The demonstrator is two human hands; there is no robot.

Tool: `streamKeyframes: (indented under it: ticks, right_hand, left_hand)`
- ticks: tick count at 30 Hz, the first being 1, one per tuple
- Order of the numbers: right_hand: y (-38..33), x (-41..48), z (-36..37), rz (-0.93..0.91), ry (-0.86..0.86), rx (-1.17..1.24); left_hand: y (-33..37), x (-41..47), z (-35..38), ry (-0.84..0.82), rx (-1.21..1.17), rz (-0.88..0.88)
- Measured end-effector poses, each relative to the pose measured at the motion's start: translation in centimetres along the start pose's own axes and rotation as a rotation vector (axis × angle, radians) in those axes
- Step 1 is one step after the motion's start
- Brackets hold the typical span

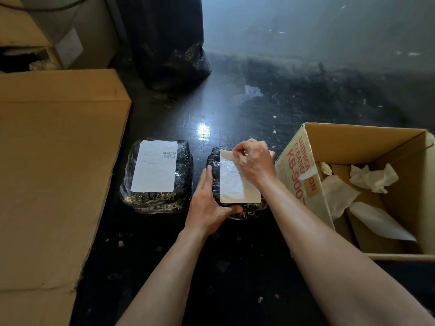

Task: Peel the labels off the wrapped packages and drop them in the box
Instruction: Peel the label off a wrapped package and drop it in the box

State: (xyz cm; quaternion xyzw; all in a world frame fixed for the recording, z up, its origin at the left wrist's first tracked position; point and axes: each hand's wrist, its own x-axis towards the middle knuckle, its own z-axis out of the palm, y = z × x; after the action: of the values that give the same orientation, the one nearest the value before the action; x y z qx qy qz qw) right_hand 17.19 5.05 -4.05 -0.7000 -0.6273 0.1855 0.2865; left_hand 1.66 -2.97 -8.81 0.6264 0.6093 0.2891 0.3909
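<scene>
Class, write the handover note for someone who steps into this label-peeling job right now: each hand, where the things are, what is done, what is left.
Left hand: flat against the near-left side of the right package, steadying it.
Right hand: pinches the far edge of the right label; most of the label is flat on the wrap.
Left package: beside it on the floor, left label fully on.
Box: open, to the right, with crumpled peeled labels inside.
Done: some labels already in the box.
Left: peel the right label and drop it in, then the left label.
</scene>
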Motion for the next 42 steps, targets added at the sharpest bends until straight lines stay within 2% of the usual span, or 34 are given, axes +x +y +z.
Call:
streamKeyframes:
  ticks: [21,32,42]
  right_hand:
    - [-0.3,-2.1,0.5,-0.014,0.14,0.078]
    - [0.0,-2.7,-0.7,-0.028,0.085,0.152]
    - [0.2,-1.8,-1.5,-0.049,-0.007,0.089]
  left_hand:
    - [0.1,0.1,0.0,-0.002,-0.009,-0.017]
    - [0.2,0.1,0.1,0.0,-0.009,-0.022]
    - [0.3,0.2,-0.1,-0.008,-0.015,-0.008]
